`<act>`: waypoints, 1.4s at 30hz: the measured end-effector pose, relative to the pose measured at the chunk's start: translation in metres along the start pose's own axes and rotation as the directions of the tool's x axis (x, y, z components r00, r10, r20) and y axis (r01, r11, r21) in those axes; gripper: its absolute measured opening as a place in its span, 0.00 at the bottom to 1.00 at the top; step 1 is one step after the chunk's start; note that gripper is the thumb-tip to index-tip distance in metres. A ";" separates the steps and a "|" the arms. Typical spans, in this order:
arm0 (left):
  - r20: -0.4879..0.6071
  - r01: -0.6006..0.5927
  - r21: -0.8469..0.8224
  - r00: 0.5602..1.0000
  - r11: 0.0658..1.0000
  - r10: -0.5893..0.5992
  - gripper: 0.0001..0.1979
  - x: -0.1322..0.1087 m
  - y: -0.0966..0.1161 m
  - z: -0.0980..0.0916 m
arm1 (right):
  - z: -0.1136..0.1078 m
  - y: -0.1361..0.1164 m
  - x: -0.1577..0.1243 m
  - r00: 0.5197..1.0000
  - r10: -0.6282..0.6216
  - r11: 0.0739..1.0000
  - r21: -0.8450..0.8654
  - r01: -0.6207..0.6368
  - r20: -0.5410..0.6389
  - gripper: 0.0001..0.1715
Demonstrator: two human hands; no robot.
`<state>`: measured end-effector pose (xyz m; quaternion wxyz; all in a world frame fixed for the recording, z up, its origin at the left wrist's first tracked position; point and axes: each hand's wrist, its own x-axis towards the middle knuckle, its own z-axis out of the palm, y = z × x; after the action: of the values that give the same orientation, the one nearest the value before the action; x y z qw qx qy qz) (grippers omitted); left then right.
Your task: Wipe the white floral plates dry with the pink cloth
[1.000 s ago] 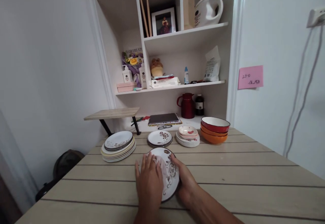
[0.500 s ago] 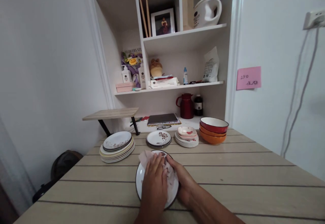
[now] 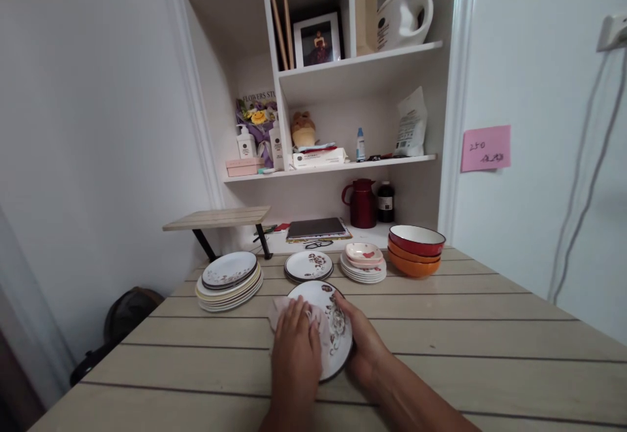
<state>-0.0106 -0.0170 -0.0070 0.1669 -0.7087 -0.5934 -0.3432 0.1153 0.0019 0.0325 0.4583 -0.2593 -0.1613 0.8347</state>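
Note:
A white plate (image 3: pixel 337 323) with a dark rim and brown flower print is tilted up above the table. My right hand (image 3: pixel 365 344) grips its right edge, thumb on the upper face and fingers behind it. Over the plate's left part lies my left hand (image 3: pixel 297 347), pressing a crumpled pale pink cloth (image 3: pixel 319 327) against the surface. Some of the cloth sticks out past the left rim, and part is hidden under the fingers. Just behind is a short stack of matching flowered plates (image 3: pixel 307 265).
A taller plate stack (image 3: pixel 229 282) stands at left, near a small wooden riser (image 3: pixel 218 218). To the right are small white dishes (image 3: pixel 363 264) and stacked red and orange bowls (image 3: pixel 415 251). A red jug (image 3: pixel 362 204) stands at the back, below the shelves.
My left hand and the cloth have slid left across the plate, uncovering the flower print on its right side. The plate has tilted and shifted slightly up and right with my right hand.

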 end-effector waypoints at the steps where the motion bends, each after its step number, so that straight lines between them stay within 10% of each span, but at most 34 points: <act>1: 0.000 -0.021 -0.025 1.000 0.999 0.021 0.21 -0.001 0.001 0.001 | 0.000 -0.002 0.000 1.000 -0.005 1.000 0.011 0.005 0.001 0.22; 10: 0.122 -0.171 -0.168 0.974 0.971 0.192 0.23 0.000 0.014 -0.009 | -0.003 0.002 0.000 0.997 0.065 0.996 -0.068 -0.063 0.036 0.25; 21: 0.053 0.074 -0.040 0.996 0.996 -0.072 0.21 0.003 0.003 -0.007 | -0.005 0.006 0.004 0.999 0.038 0.996 -0.085 -0.036 0.028 0.26; 36: 0.151 -0.202 -0.216 0.960 0.955 0.237 0.22 0.002 0.016 -0.011 | -0.005 -0.004 0.002 0.999 0.040 0.998 -0.044 -0.040 -0.002 0.20; 42: 0.199 -0.073 -0.209 0.973 0.975 0.116 0.22 0.007 0.015 -0.016 | -0.007 0.001 0.005 0.998 0.053 0.992 -0.113 -0.050 0.021 0.22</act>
<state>-0.0005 -0.0260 0.0112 0.0473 -0.7817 -0.5354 -0.3162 0.1162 0.0055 0.0252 0.4194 -0.2789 -0.2065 0.8389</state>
